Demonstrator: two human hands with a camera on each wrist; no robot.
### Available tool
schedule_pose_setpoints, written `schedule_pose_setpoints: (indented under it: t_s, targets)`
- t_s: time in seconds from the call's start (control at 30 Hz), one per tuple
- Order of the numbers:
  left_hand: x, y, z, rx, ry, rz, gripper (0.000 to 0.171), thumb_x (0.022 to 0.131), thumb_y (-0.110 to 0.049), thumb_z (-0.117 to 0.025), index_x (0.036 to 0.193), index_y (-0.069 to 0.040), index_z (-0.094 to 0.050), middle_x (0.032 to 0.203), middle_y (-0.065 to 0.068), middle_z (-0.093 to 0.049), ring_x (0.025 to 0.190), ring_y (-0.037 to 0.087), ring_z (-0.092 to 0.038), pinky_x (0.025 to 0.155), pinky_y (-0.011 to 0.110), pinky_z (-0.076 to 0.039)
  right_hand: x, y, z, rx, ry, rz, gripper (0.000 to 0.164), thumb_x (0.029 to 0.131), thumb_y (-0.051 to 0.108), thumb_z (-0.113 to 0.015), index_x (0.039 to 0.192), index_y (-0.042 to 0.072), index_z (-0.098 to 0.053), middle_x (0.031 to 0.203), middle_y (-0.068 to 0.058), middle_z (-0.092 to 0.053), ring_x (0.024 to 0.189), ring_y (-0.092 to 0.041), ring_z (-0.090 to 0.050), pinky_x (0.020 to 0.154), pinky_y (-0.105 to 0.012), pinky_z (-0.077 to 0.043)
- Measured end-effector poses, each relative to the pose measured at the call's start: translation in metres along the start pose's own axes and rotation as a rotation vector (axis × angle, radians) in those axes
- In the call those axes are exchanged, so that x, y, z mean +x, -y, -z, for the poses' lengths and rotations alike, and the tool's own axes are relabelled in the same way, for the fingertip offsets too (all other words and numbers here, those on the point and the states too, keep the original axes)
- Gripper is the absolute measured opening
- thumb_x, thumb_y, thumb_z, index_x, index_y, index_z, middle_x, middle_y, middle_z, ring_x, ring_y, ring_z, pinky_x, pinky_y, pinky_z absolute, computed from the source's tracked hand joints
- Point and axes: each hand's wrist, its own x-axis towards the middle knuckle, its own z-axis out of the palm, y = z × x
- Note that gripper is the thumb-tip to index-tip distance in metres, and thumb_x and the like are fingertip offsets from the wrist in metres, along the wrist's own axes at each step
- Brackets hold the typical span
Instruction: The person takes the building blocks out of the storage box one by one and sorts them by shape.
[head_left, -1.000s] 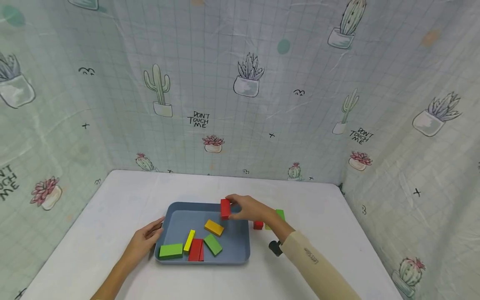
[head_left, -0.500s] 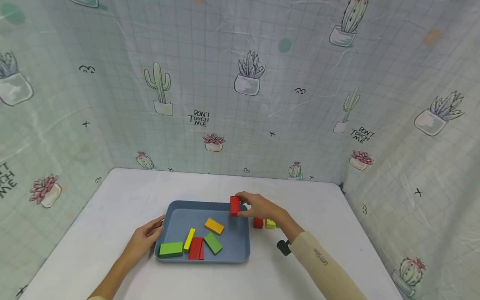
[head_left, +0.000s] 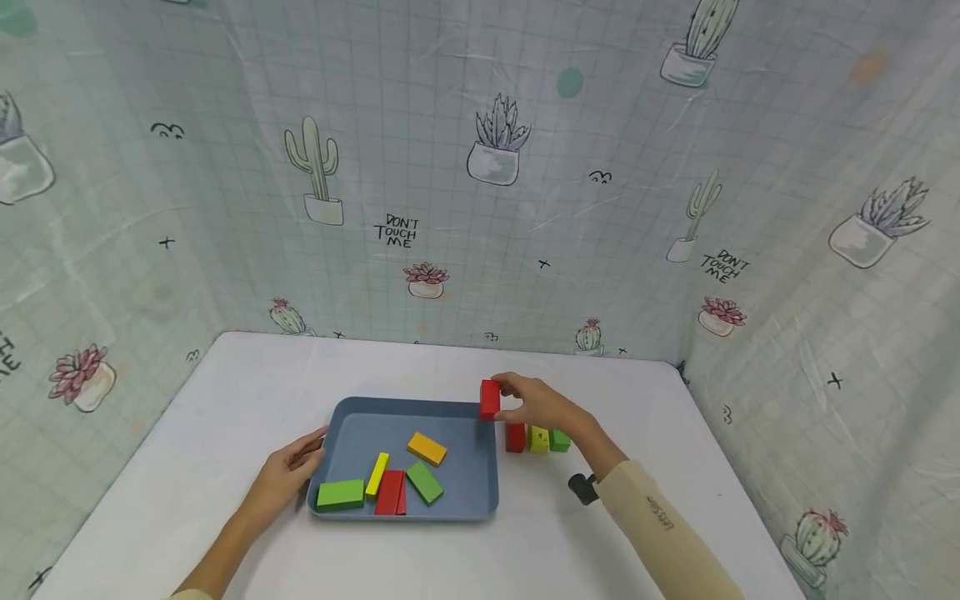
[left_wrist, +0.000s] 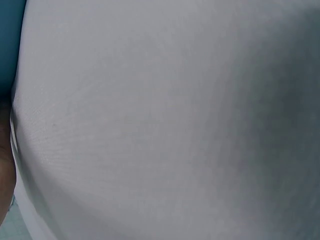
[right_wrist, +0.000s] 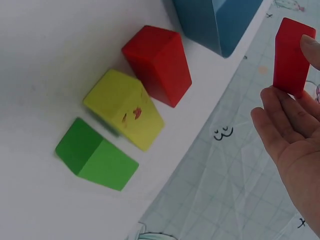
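Observation:
In the head view my right hand (head_left: pixel 536 402) pinches a red block (head_left: pixel 489 400) between thumb and fingers, raised over the right back corner of the blue-grey tray (head_left: pixel 405 518). The right wrist view shows this hand (right_wrist: pixel 297 125) with the red block held upright. My left hand (head_left: pixel 283 471) rests at the tray's left side, its fingers against the outer wall. Inside the tray lie a green block (head_left: pixel 341 494), a thin yellow block (head_left: pixel 377 476), red blocks (head_left: pixel 388 492), another green block (head_left: pixel 424 482) and an orange block (head_left: pixel 427 448).
Right of the tray a red block (head_left: pixel 515 437), a yellow block (head_left: pixel 539 439) with red marks and a green block (head_left: pixel 559 441) stand in a row on the white table (head_left: pixel 420 567). A cactus-print curtain (head_left: pixel 450 167) encloses the table's back and sides.
My right hand has carried the red block rightwards and back, from over the tray towards its right back corner. The row of blocks beside the tray shows more fully. My left hand stays put.

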Motion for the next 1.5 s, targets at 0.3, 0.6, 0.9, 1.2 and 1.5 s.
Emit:
schedule_pose_setpoints:
  t_s: [0.3,0.6,0.9,1.2,1.5]
  targets:
    - [0.003,0.003,0.000,0.029,-0.011,-0.002,0.049,0.098,-0.027,-0.052,0.141,-0.004,-0.042,0.135,0.018,-0.049,0.121,0.029,-0.049,0.087,0.009,-0.041,-0.009,-0.015,0.009,0.000,-0.026,-0.022,0.062,0.085,0.020,-0.071,0.138,0.005,-0.043,0.128,-0.009,-0.054,0.119,-0.028,-0.049,0.097,-0.046,-0.043]
    - [0.002,0.003,0.001,0.019,-0.010,-0.003,0.049,0.098,-0.026,-0.053,0.140,-0.003,-0.043,0.134,0.019,-0.049,0.121,0.030,-0.049,0.087,0.011,-0.043,-0.020,-0.026,0.017,-0.001,-0.051,-0.046,0.062,0.085,0.017,-0.071,0.138,0.005,-0.043,0.128,-0.010,-0.054,0.118,-0.029,-0.049,0.096,-0.047,-0.044]
    - [0.001,0.000,0.002,0.027,-0.011,-0.006,0.049,0.098,-0.025,-0.053,0.140,-0.003,-0.043,0.134,0.020,-0.049,0.120,0.031,-0.049,0.087,0.011,-0.043,-0.032,-0.038,0.026,-0.024,-0.081,-0.076,0.064,0.084,0.021,-0.072,0.138,0.006,-0.043,0.130,-0.011,-0.053,0.118,-0.029,-0.049,0.093,-0.045,-0.046]
    - [0.004,0.000,0.003,0.035,-0.014,-0.003,0.049,0.098,-0.027,-0.052,0.141,-0.004,-0.043,0.134,0.020,-0.049,0.121,0.031,-0.049,0.089,0.013,-0.043,-0.041,-0.050,0.038,-0.052,-0.101,-0.115,0.067,0.084,0.024,-0.073,0.140,0.005,-0.041,0.130,-0.013,-0.052,0.119,-0.031,-0.048,0.092,-0.044,-0.048]
    - [0.004,0.002,0.003,0.040,-0.001,0.002,0.050,0.098,-0.029,-0.052,0.141,-0.004,-0.043,0.134,0.018,-0.050,0.121,0.030,-0.048,0.091,0.018,-0.045,-0.059,-0.073,0.042,-0.040,-0.100,-0.145,0.061,0.085,0.017,-0.072,0.135,-0.002,-0.043,0.127,-0.018,-0.053,0.115,-0.035,-0.050,0.091,-0.044,-0.049]
